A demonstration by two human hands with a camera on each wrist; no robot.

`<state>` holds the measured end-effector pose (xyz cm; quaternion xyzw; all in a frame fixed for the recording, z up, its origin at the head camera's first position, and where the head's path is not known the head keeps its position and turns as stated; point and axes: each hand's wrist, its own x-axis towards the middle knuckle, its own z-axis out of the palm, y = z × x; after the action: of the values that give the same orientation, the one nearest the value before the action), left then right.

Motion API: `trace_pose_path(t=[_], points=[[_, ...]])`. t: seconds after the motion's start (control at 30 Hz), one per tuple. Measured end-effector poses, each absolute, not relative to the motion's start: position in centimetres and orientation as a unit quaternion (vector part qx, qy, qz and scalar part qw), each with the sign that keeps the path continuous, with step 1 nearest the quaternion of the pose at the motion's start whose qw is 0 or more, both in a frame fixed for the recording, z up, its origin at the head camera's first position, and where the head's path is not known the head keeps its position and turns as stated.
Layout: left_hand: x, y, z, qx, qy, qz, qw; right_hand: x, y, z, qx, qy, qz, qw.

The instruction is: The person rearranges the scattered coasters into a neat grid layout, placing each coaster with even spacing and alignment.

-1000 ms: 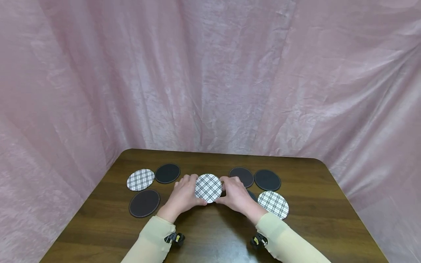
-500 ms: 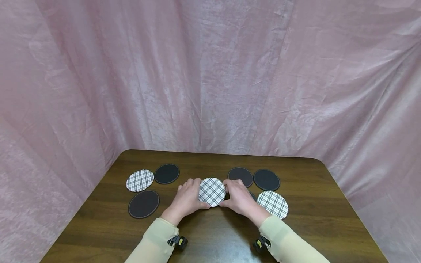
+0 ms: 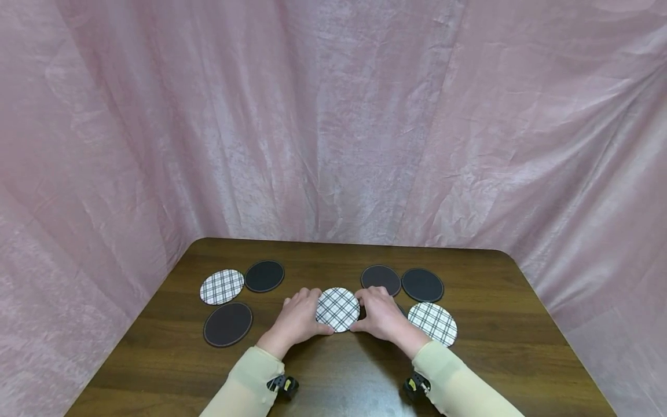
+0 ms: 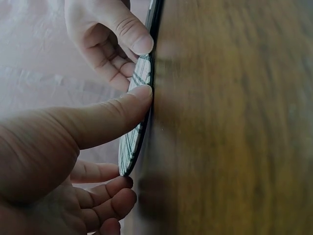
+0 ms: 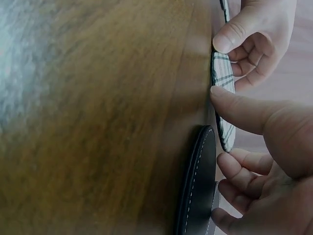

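Observation:
A round coaster (image 3: 338, 310) with a white and dark plaid face lies between my two hands at the middle of the table. My left hand (image 3: 298, 317) grips its left edge, thumb at the near rim and fingers round the far side. On the opposite edge, my right hand (image 3: 383, 313) holds it the same way. From the left wrist side, the plaid coaster (image 4: 131, 142) shows edge-on, close over the wood, with a dark underside. Close by my right fingers, a dark coaster (image 5: 198, 181) with pale stitching is partly hidden by that hand in the head view.
At left on the brown table (image 3: 333, 370) lie a plaid coaster (image 3: 222, 286) and two dark ones, one black (image 3: 264, 275), one brownish (image 3: 227, 324). At right are a brownish coaster (image 3: 381, 279), a black coaster (image 3: 422, 285) and a plaid coaster (image 3: 433, 323). A pink curtain (image 3: 333, 116) hangs behind.
Both hands have moved the held plaid coaster toward the person and slightly to the right, mostly in the first half second. The other coasters stay where they were.

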<state>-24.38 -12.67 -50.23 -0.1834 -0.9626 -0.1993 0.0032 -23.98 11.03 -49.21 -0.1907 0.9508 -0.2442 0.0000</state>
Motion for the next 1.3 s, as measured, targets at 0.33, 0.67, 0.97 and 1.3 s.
trace_pose_path(t=[0.33, 0.67, 0.97, 1.3], points=[[-24.4, -12.7, -50.0, -0.181, -0.96, -0.21, -0.028, -23.7, 11.8, -49.3, -0.204, 0.952, -0.229, 0.001], [-24.4, -12.6, -49.9, -0.177, -0.961, -0.207, -0.043, -23.1, 12.7, -49.8, -0.183, 0.956, -0.225, -0.031], [-24.3, -12.7, -49.9, -0.178, -0.962, -0.204, -0.044, -23.3, 12.7, -49.7, -0.188, 0.959, -0.212, -0.028], [-24.1, -12.8, -49.7, -0.185, -0.959, -0.21, -0.045, -23.2, 12.7, -49.7, -0.197, 0.954, -0.224, -0.013]])
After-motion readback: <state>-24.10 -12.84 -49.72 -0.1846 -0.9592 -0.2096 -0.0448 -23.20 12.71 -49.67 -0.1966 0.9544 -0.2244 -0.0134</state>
